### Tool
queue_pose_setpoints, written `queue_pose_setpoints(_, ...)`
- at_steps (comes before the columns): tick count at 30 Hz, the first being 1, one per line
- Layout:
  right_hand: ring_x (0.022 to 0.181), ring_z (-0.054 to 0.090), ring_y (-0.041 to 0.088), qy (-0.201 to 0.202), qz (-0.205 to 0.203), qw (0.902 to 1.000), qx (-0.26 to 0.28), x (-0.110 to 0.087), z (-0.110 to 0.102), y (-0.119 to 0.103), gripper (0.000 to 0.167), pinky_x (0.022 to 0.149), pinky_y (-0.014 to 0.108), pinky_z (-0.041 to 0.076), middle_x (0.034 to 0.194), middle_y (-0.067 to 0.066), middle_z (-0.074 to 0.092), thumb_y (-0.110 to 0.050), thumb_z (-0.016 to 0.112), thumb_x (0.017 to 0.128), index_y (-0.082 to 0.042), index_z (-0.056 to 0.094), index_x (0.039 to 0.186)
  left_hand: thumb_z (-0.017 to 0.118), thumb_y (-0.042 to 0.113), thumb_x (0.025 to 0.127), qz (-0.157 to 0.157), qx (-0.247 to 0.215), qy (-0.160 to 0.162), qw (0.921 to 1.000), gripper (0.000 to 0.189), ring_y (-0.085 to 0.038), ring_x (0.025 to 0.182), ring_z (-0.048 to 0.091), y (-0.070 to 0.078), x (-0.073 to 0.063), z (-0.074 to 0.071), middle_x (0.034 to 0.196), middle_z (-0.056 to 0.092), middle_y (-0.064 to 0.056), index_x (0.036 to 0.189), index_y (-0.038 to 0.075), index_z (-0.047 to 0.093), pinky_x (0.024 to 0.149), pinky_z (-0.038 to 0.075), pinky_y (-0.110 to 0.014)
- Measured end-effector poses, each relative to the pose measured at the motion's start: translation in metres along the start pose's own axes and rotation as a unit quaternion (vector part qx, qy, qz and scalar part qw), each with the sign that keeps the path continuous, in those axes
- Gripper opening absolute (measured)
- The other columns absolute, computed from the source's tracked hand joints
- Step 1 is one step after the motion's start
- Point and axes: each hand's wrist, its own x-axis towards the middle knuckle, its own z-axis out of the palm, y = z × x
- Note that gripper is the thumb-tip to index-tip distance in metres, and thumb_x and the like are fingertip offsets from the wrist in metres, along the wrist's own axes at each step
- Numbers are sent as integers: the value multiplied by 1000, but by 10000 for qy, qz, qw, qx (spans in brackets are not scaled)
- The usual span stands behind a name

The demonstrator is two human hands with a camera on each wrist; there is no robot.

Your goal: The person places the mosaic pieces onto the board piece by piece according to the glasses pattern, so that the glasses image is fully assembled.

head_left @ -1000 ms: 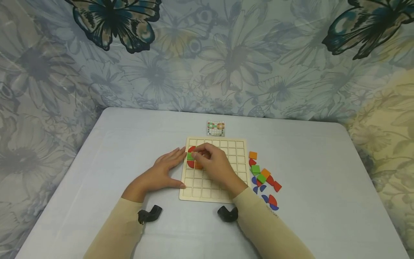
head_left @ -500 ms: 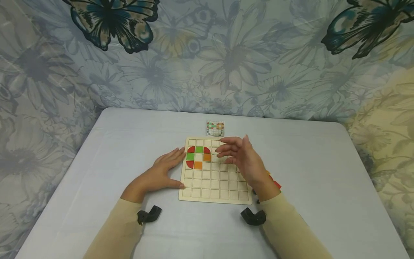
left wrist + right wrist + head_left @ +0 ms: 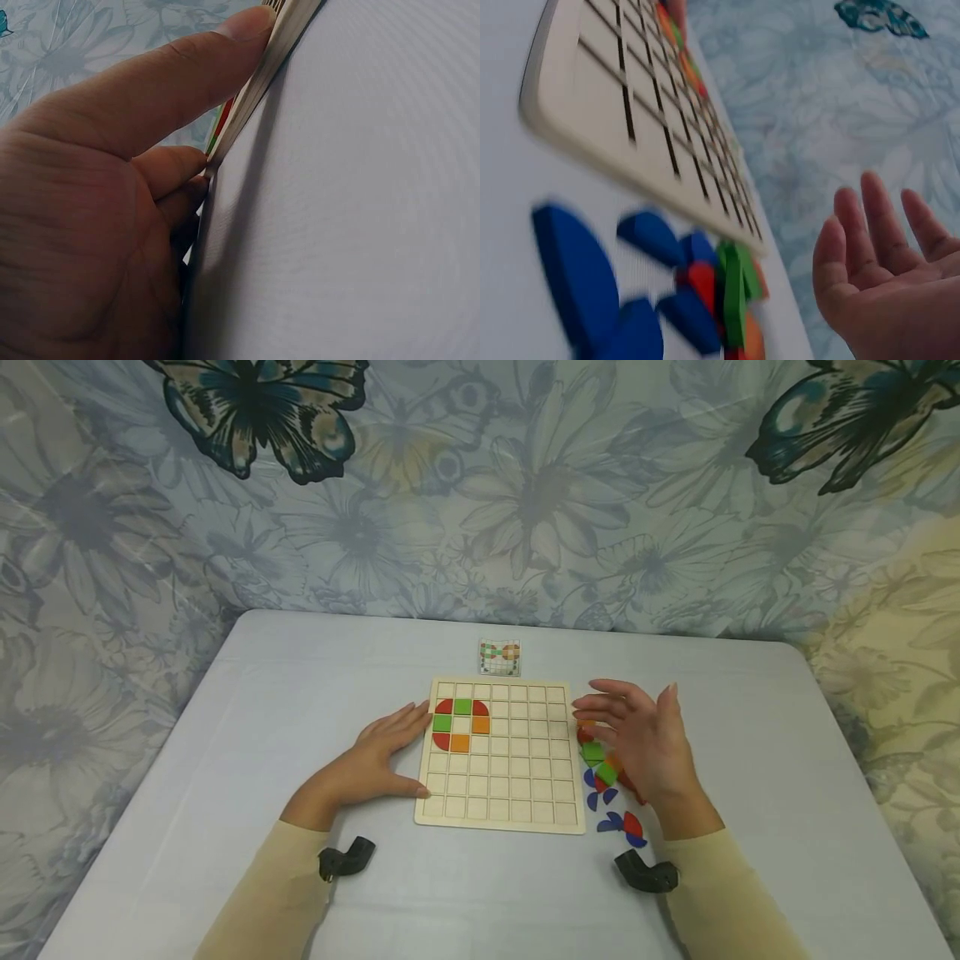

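Note:
A wooden grid board (image 3: 517, 768) lies flat on the table. In its upper left cells sit red rounded pieces (image 3: 442, 741), green squares (image 3: 462, 707) and orange squares (image 3: 480, 724), set around one bare cell. My left hand (image 3: 371, 762) rests at the board's left side, fingers and thumb extended; in the left wrist view the thumb (image 3: 180, 82) touches the board's edge. Spread and holding nothing, my right hand (image 3: 637, 735) hovers over the loose pieces right of the board. It partly hides red and orange ones; green squares (image 3: 592, 753) and blue rounded pieces (image 3: 577, 270) show.
Behind the board lies a small pattern card (image 3: 499, 657) with a coloured grid drawing. A white cloth covers the table (image 3: 300, 677). Beyond its far edge hangs a floral cloth backdrop (image 3: 525, 527) with butterflies.
My right hand has left the coloured pieces on the board and moved right to above the loose pieces, its fingers spreading. The green top square and red corner are now uncovered. The left hand has stayed put.

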Motion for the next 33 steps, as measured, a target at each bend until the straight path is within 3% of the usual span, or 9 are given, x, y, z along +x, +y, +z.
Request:
queue_pose_setpoints(4,130,57,43,793,204,9961,-343,-7,-15,4,84,111,42,48,140,30,59,-66,28,112,1,54,154,98,44,79,-16,0,-6,10000,118,-25,166,9,1,0,0,180,17,3,172,9,33,129,6,-57)
queue_pose_setpoints(7,130,57,40,1094,288,9853,-1283,-11,-24,9,73,109,31,49,140,30,58,-58,30,115,-2,54,154,98,44,79,-31,-9,-7,10000,118,-25,166,8,1,1,0,180,16,3,172,9,33,129,6,-57)
queue_pose_setpoints(10,127,59,35,1152,454,9553,-2683,-13,-30,14,64,109,30,48,138,24,61,-49,33,118,-2,52,155,98,44,79,-29,-13,-15,10000,119,-24,166,8,0,1,1,180,16,4,172,9,32,129,6,-56)
queue_pose_setpoints(13,124,59,33,1107,808,9226,-3606,-13,-32,20,60,110,44,48,136,17,65,-50,43,116,-4,55,153,98,45,80,-12,-16,-12,10000,119,-24,166,8,-1,2,1,180,16,4,172,9,32,129,6,-56)
queue_pose_setpoints(16,119,60,35,1020,1170,9059,-3941,-11,-31,26,58,104,54,49,132,16,67,-52,56,112,-5,62,145,97,47,80,10,1,-10,10000,119,-24,166,7,-2,1,1,180,16,3,172,9,32,129,6,-56)
queue_pose_setpoints(18,112,61,32,955,1292,8968,-4123,-10,-29,30,55,99,50,52,127,14,68,-51,64,109,-5,67,139,97,48,80,41,22,-9,10000,119,-25,166,8,-3,1,1,180,16,3,172,8,32,129,6,-56)
queue_pose_setpoints(24,102,55,29,913,1115,8737,-4646,-9,-16,37,38,84,43,49,122,12,62,-36,77,104,-4,75,124,96,50,80,97,44,-4,9999,120,-25,166,8,-4,0,1,180,16,2,172,8,32,129,6,-57)
queue_pose_setpoints(30,96,51,31,977,1007,8434,-5186,-5,-1,40,36,78,44,45,115,16,59,-28,83,98,2,75,118,96,49,80,72,46,-14,10000,120,-25,166,8,-3,-1,0,180,16,2,172,8,32,129,6,-56)
queue_pose_setpoints(33,94,52,30,1051,1033,8377,-5259,-6,1,39,33,77,43,46,112,16,59,-24,82,99,3,75,116,96,48,80,71,56,-23,10000,119,-25,166,8,-2,0,-1,180,16,2,172,8,32,129,6,-56)
